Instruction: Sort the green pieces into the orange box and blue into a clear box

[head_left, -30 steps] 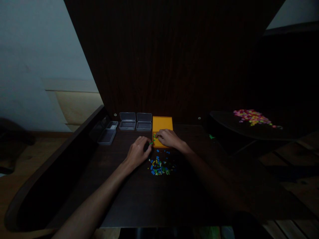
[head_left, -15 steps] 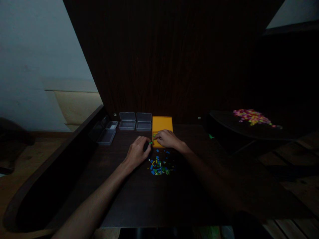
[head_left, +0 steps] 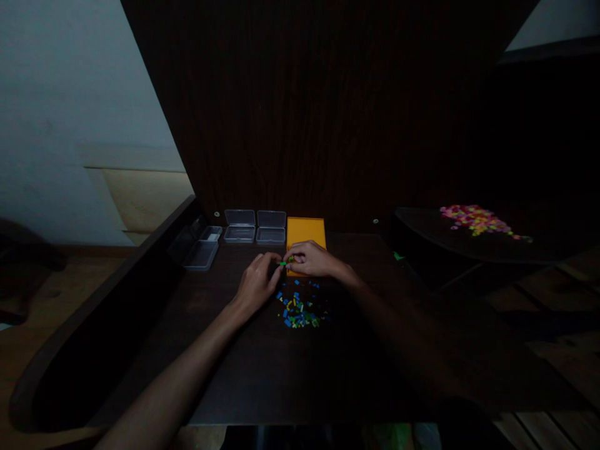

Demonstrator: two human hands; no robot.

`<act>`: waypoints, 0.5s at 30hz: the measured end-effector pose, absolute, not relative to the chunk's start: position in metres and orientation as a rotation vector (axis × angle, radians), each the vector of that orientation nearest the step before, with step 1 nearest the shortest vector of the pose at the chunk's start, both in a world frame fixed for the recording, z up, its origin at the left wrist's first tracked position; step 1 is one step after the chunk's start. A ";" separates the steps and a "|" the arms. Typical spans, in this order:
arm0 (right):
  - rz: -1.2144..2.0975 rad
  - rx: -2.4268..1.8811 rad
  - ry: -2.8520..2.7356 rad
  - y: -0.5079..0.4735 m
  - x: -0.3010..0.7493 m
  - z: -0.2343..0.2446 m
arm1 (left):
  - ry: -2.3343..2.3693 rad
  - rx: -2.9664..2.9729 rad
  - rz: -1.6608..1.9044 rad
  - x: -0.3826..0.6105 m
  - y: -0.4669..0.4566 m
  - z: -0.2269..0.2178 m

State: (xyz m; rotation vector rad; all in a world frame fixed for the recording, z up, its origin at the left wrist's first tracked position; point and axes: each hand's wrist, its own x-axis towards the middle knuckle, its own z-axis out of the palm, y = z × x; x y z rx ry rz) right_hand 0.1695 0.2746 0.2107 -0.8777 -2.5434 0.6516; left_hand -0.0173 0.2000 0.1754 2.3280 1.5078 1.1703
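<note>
In the head view, my left hand (head_left: 256, 280) pinches a small green toy brick (head_left: 282, 263) between thumb and fingertips. My right hand (head_left: 310, 258) meets it from the right, thumb and index finger closed at the brick's right end. It covers much of the front half of an open yellow box (head_left: 305, 231). A speck of yellow-green shows between the right fingers; whether it is held or lies in the box is unclear. Just in front of both hands a loose pile of tiny blue, green, yellow and white bricks (head_left: 300, 314) lies on the dark table (head_left: 262, 375).
Several clear plastic cases stand with lids raised at the back left, among them one case (head_left: 270, 235) beside the yellow box and another case (head_left: 200, 256) by the side panel. A heap of pink and yellow pieces (head_left: 478, 220) lies on a shelf at right. A green scrap (head_left: 398, 256) is below it.
My right hand has drawn back from inside the yellow box and moved slightly left to the green brick. My left hand has risen a little, still pinching that brick.
</note>
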 end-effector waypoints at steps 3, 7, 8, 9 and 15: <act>0.635 -0.853 -2.539 0.273 0.169 0.212 | 1.499 2.295 1.186 -0.017 0.200 0.175; 0.599 -0.826 -2.549 0.272 0.169 0.214 | 1.459 2.288 1.188 -0.017 0.200 0.175; 0.595 -0.813 -2.562 0.272 0.169 0.215 | 1.452 2.290 1.186 -0.017 0.200 0.175; 0.593 -0.803 -2.578 0.273 0.171 0.216 | 1.450 2.290 1.187 -0.017 0.200 0.176; 0.515 -1.029 -2.623 0.283 0.189 0.224 | 1.288 2.355 1.094 -0.021 0.200 0.185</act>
